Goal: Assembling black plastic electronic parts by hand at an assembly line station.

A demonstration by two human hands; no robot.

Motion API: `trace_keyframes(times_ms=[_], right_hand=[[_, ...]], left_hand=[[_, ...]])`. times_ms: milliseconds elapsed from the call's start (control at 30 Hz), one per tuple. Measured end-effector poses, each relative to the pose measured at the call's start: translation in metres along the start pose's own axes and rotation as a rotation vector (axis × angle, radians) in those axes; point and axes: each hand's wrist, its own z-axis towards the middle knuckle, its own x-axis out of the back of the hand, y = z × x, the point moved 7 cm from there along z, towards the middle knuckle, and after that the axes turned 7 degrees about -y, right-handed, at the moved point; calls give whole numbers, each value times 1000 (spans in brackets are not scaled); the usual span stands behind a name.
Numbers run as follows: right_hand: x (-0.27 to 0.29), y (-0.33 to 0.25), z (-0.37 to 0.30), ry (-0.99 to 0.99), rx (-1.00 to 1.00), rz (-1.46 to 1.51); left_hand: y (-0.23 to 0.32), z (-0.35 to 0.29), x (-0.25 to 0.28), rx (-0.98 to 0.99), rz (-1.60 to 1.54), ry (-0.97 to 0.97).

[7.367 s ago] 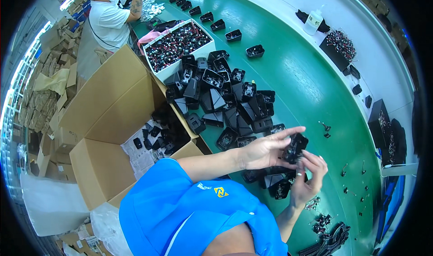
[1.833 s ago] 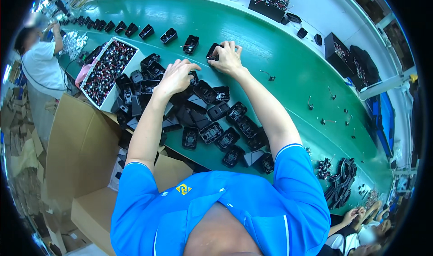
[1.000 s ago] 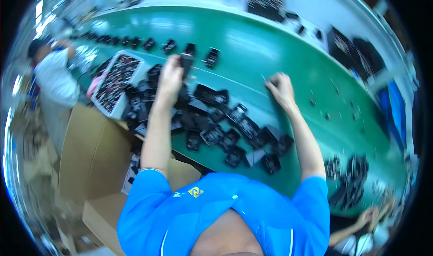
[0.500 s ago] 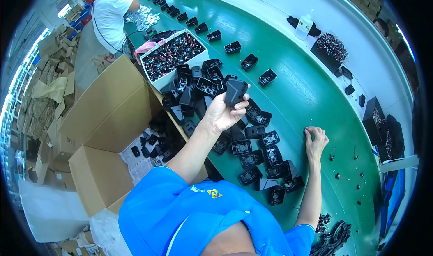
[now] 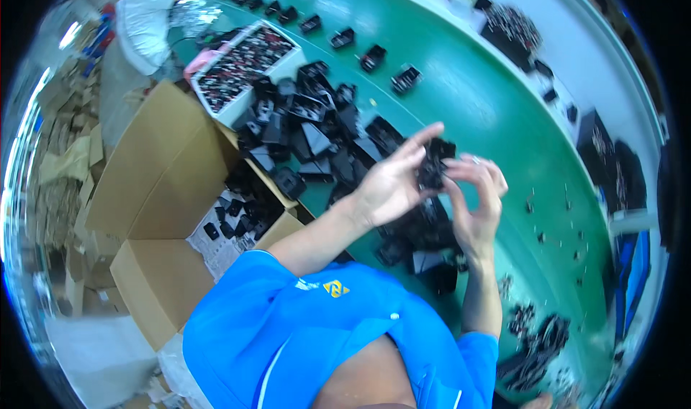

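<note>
My left hand is closed on a black plastic housing, its open hollow side turned up and its thumb and fingers along the sides. Against the housing's right edge, my right hand has its thumb and fingertips pinched together. Whatever sits between those fingertips is hidden and blurred. Below and left of my hands, a heap of similar black housings covers the green table. Several more housings stand in a row toward the far left.
A white box of small wired parts stands behind the heap. To my left is an open cardboard box with black pieces inside. Small wired parts and a black cable bundle lie on the right. Another person sits far left.
My left hand has moved right and turned the housing hollow side up. My right hand, which pinched a small wired part over the table, has come up to the housing. The view has shifted.
</note>
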Motion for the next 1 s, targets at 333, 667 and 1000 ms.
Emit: trace_keyframes(times_ms=[333, 667, 1000], right_hand=[[-3, 6, -20, 127, -92, -197], [19, 10, -27, 242, 143, -85], [11, 3, -8, 149, 204, 23]], left_hand=[[-7, 0, -6, 37, 429, -10], [0, -10, -24, 12, 753, -85], [9, -11, -12, 6, 591, -48]])
